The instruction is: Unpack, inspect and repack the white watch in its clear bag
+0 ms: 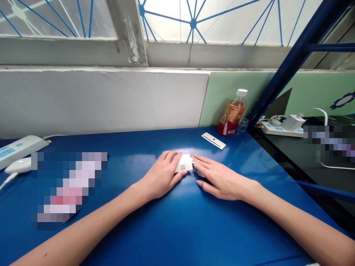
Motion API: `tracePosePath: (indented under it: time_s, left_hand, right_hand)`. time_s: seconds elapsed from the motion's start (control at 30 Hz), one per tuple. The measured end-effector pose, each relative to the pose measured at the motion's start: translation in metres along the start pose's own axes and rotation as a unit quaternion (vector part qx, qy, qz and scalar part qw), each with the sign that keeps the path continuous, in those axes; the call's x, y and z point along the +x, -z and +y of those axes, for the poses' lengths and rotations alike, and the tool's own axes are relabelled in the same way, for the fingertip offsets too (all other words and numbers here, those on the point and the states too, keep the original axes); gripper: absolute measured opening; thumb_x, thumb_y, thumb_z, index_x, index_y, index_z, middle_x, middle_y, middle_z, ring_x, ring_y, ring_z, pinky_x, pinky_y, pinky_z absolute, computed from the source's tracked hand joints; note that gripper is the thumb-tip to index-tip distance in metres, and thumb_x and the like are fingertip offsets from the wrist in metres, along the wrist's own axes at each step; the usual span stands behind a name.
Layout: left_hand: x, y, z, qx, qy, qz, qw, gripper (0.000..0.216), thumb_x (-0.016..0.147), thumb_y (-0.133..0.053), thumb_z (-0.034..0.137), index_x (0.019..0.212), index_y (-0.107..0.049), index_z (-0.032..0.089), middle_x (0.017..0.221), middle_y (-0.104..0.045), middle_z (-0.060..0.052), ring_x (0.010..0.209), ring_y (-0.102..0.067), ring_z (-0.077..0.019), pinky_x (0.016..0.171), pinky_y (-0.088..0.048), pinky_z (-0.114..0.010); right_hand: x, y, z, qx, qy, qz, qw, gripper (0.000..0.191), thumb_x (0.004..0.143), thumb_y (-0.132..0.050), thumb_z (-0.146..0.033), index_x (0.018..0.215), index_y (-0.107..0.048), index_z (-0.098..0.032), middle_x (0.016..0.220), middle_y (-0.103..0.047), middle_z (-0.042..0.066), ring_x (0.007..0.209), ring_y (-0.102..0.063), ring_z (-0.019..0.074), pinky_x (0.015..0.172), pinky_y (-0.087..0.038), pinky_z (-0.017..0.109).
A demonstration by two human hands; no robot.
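Note:
A small white flat card or box (185,163) with a grey square mark lies on the blue table (177,229) between my hands. My left hand (163,175) rests flat on the table, its fingers laid over the card's left edge. My right hand (219,177) lies flat too, fingers stretched out and touching the card's right edge. Something small and grey shows just under my right fingertips; I cannot make it out.
A white strip with a dark dot (213,140) lies behind the hands. A bottle of orange drink (232,116) stands at the back right by a blue shelf post (288,66). A white power strip (16,149) sits far left; another power strip with charger (285,125) is on the black desk.

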State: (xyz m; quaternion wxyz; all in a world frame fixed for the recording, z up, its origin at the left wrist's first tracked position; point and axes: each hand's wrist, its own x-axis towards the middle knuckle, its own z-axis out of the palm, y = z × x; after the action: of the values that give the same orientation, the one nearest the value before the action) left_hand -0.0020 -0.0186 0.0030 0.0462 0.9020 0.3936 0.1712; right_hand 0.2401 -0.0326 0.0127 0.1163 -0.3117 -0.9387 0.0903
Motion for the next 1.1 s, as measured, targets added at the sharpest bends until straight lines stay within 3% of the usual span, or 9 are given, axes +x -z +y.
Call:
tracePosePath:
  time_s: [0.2,0.43,0.6,0.73,0.9,1.1]
  left_hand:
    - [0.001,-0.002,-0.002,0.021,-0.013,-0.026,0.999,0.058,0.101,-0.034,0.05,0.14,-0.043,0.008,0.142,-0.049,-0.021,0.137,-0.039,-0.0342,0.11,-0.036,-0.05]
    - [0.0,-0.002,-0.004,0.024,-0.007,-0.067,0.997,0.061,0.101,-0.034,0.051,0.147,-0.037,0.011,0.152,-0.039,-0.019,0.143,-0.031,-0.0313,0.115,-0.029,-0.049]
    - [-0.001,-0.002,-0.004,0.019,-0.008,-0.061,0.998,0.061,0.101,-0.034,0.05,0.147,-0.036,0.011,0.152,-0.038,-0.019,0.144,-0.03,-0.0307,0.116,-0.028,-0.048]
    - [-0.002,-0.001,-0.004,0.023,-0.006,-0.07,0.997,0.061,0.101,-0.034,0.05,0.147,-0.036,0.009,0.153,-0.036,-0.02,0.144,-0.03,-0.0315,0.115,-0.028,-0.048]
    - [-0.002,-0.002,-0.004,0.028,-0.007,-0.068,0.997,0.061,0.102,-0.031,0.05,0.146,-0.036,0.008,0.152,-0.039,-0.02,0.143,-0.031,-0.0322,0.115,-0.028,-0.049]
    - [-0.001,-0.002,-0.003,0.028,-0.007,-0.067,0.997,0.062,0.102,-0.032,0.05,0.146,-0.036,0.007,0.151,-0.04,-0.02,0.143,-0.032,-0.0328,0.114,-0.028,-0.048]
  right_hand:
    - [-0.001,0.004,0.01,0.004,0.0,0.021,1.0,0.048,0.096,-0.05,-0.036,0.137,-0.053,-0.011,0.145,-0.049,0.019,0.138,-0.042,0.0323,0.111,-0.04,0.051]
    - [-0.001,0.002,0.026,0.0,-0.096,0.122,0.988,0.031,0.094,-0.051,-0.025,0.119,-0.067,-0.015,0.12,-0.07,0.014,0.124,-0.057,0.0323,0.103,-0.049,0.052]
    - [0.0,0.002,0.015,0.1,-0.106,0.142,0.979,0.033,0.094,-0.053,-0.026,0.125,-0.063,-0.018,0.125,-0.068,0.013,0.12,-0.061,0.0294,0.1,-0.051,0.047]
    - [0.0,0.002,0.004,0.16,-0.09,0.112,0.977,0.044,0.095,-0.052,-0.03,0.138,-0.05,-0.019,0.136,-0.06,0.013,0.123,-0.059,0.0272,0.102,-0.051,0.044]
    - [0.001,-0.005,-0.001,0.096,-0.036,0.083,0.991,0.05,0.097,-0.048,-0.031,0.142,-0.044,-0.009,0.145,-0.05,0.018,0.136,-0.046,0.0287,0.11,-0.043,0.047]
    - [0.004,-0.013,0.0,0.015,-0.032,0.117,0.992,0.04,0.099,-0.042,-0.025,0.135,-0.052,-0.011,0.135,-0.06,0.018,0.13,-0.052,0.0305,0.106,-0.048,0.049]
